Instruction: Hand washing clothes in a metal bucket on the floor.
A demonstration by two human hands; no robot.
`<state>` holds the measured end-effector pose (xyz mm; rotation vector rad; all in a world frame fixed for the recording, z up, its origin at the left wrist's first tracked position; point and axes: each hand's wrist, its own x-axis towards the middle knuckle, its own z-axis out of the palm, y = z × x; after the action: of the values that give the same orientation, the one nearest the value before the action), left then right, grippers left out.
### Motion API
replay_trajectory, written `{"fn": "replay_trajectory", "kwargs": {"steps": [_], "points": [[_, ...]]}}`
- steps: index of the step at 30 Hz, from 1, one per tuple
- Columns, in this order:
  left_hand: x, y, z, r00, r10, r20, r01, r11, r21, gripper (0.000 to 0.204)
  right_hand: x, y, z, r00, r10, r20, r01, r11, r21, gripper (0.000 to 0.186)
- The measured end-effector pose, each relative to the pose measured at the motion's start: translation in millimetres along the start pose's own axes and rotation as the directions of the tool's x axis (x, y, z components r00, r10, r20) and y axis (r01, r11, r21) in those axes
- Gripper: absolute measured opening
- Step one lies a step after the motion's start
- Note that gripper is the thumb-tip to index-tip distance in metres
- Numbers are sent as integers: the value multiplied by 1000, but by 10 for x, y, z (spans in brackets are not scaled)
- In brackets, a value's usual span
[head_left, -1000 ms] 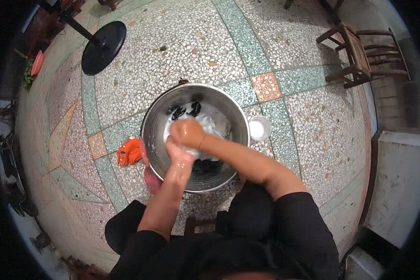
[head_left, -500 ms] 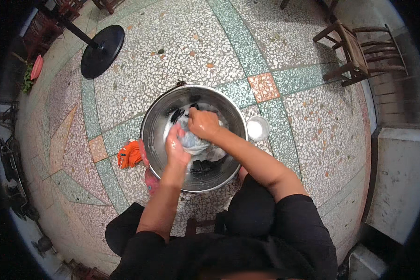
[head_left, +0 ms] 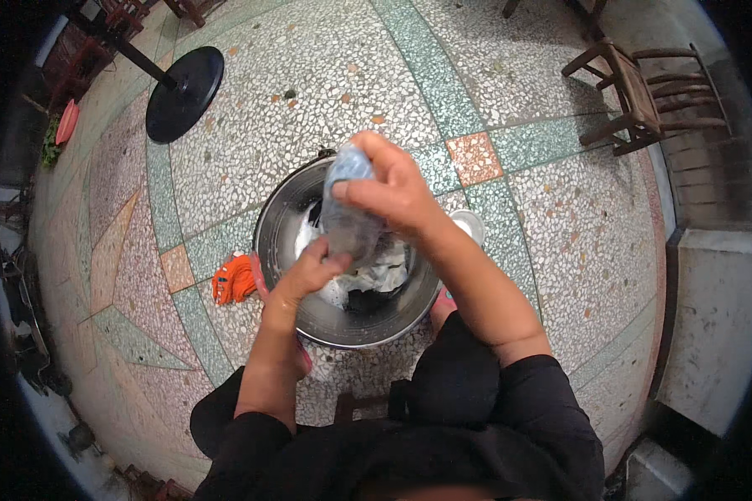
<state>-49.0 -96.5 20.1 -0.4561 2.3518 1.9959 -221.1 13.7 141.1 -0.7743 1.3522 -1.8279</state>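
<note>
My right hand (head_left: 393, 185) grips a wet light blue-grey cloth (head_left: 351, 213) at its upper end, raised over a steel basin (head_left: 388, 321). My left hand (head_left: 318, 267) pinches the lower part of that cloth. Inside the basin lie soapy white cloths (head_left: 380, 280) and dark cloths. A white round container (head_left: 470, 222) stands against the basin's right side, partly hidden by my right arm. A bunched orange cloth (head_left: 232, 280) lies on the floor to the left of the basin, beside pink footwear.
A wooden chair (head_left: 631, 92) stands at the upper right near a wall. A black pedestal base (head_left: 184, 96) is at the upper left, with a red object (head_left: 67, 123) and greenery farther left. A low ledge (head_left: 702, 326) runs along the right; dark objects line the left edge.
My right hand has risen toward the far rim, lifting the blue-grey cloth from inside the basin and stretching it upright. My left hand stays low on it, its forearm shifted slightly left.
</note>
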Motion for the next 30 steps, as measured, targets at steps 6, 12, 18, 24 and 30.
{"fn": "replay_trajectory", "kwargs": {"steps": [6, 12, 18, 24, 30], "points": [[125, 239, -121, 980, -59, -190, 126, 921, 368, 40, 79, 209, -656, 907, -23, -421, 77, 991, 111, 25], [78, 555, -439, 922, -70, -380, -177, 798, -576, 31, -124, 928, -375, 914, -290, 283, 405, 649, -644, 54], [171, 236, -409, 812, -193, -551, -249, 739, -626, 27, -79, 924, -121, 920, 334, 206, 166, 146, -975, 36], [320, 2, -51, 813, -548, -198, -135, 153, -979, 36, 79, 1186, -551, 941, 340, -10, -306, 860, 407, 13], [22, -792, -22, 996, 48, 73, 76, -60, -995, 35, -553, 1102, 868, 864, -341, 371, 502, 630, -592, 16]]}}
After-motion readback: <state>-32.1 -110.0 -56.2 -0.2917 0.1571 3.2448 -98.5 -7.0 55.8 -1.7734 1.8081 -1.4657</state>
